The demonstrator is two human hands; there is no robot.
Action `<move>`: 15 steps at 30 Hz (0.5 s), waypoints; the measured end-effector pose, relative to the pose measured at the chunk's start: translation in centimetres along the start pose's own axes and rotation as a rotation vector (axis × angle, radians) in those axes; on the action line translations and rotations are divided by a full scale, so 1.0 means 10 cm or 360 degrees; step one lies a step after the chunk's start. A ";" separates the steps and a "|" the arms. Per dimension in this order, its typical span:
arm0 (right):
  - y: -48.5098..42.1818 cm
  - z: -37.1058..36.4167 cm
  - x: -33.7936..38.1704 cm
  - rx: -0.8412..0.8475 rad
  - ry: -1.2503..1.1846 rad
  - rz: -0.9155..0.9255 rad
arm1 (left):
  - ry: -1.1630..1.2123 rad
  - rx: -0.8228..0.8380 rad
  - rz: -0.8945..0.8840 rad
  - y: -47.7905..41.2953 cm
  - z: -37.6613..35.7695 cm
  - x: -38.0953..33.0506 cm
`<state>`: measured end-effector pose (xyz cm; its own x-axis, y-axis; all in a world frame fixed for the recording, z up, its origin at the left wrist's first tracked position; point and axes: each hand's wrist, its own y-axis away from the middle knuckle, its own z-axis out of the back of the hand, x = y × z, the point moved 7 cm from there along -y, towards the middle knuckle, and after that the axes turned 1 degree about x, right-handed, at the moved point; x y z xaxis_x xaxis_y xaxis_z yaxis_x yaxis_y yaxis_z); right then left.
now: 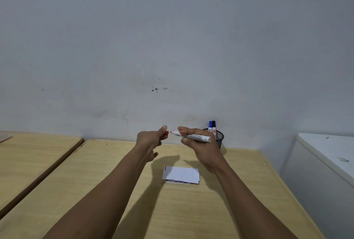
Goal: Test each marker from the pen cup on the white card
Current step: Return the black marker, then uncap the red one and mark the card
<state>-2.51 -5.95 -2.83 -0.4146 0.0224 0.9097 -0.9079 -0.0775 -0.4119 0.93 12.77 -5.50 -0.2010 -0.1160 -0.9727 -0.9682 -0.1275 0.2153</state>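
Observation:
My right hand grips a white marker held level above the table, its uncovered tip pointing left. My left hand pinches the marker's red cap, a short gap away from the tip. Below both hands the white card lies flat on the wooden table, with a short dark stroke near its left edge. The black mesh pen cup stands at the back by the wall, partly behind my right hand, holding a blue-capped marker and a black-capped marker.
A second wooden table stands to the left across a narrow gap. A white appliance or cabinet sits at the right. The grey wall rises directly behind the table.

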 end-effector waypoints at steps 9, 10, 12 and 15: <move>0.17 0.15 -0.49 -0.0216 -0.0178 -0.0246 | -0.1511 -0.0298 -0.0724 -0.22 0.40 0.41; 0.17 0.14 -0.52 -0.0216 -0.0195 -0.0255 | -0.1527 -0.0285 -0.0733 -0.23 0.40 0.46; 0.18 0.11 -0.56 -0.0232 -0.0264 -0.0269 | -0.1533 -0.0284 -0.0741 -0.24 0.42 0.53; 0.18 0.08 -0.60 -0.0253 -0.0326 -0.0303 | -0.1591 -0.0305 -0.0702 -0.25 0.44 0.58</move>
<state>-1.59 -6.99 -8.98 -0.2298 -0.1809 0.9563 -0.9730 0.0660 -0.2213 1.49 16.78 -12.04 0.0426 0.8130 -0.5807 -0.9627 -0.1221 -0.2416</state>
